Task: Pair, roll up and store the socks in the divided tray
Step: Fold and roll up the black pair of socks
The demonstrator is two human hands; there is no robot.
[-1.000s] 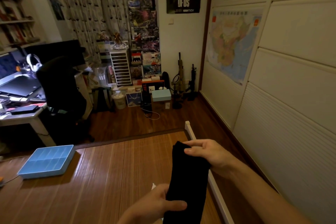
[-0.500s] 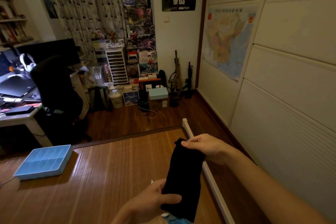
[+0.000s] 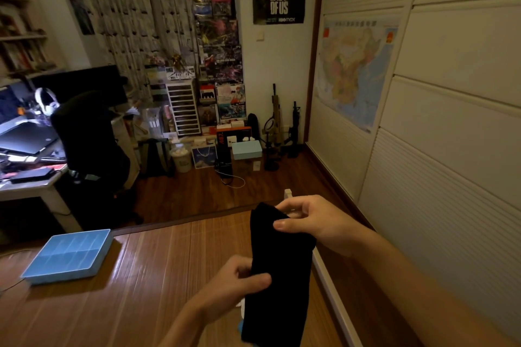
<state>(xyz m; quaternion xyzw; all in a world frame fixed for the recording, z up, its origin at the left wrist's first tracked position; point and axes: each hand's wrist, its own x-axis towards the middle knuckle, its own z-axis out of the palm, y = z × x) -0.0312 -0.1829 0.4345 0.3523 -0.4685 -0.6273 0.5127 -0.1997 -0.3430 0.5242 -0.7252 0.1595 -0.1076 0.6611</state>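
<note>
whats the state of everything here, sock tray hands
black sock, unrolled, held up flat between both hands; single or paired, cannot tell
left hand, pinches the sock's left edge midway
right hand, pinches the sock's top end
divided tray, on the wooden surface, compartments look empty

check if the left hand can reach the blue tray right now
Probably, but not freely: the left hand grips the black sock, though only bare mat lies between it and the tray.

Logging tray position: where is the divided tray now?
Head view, lower left: the divided tray sits on the bamboo mat, well left of the held black sock.
</note>
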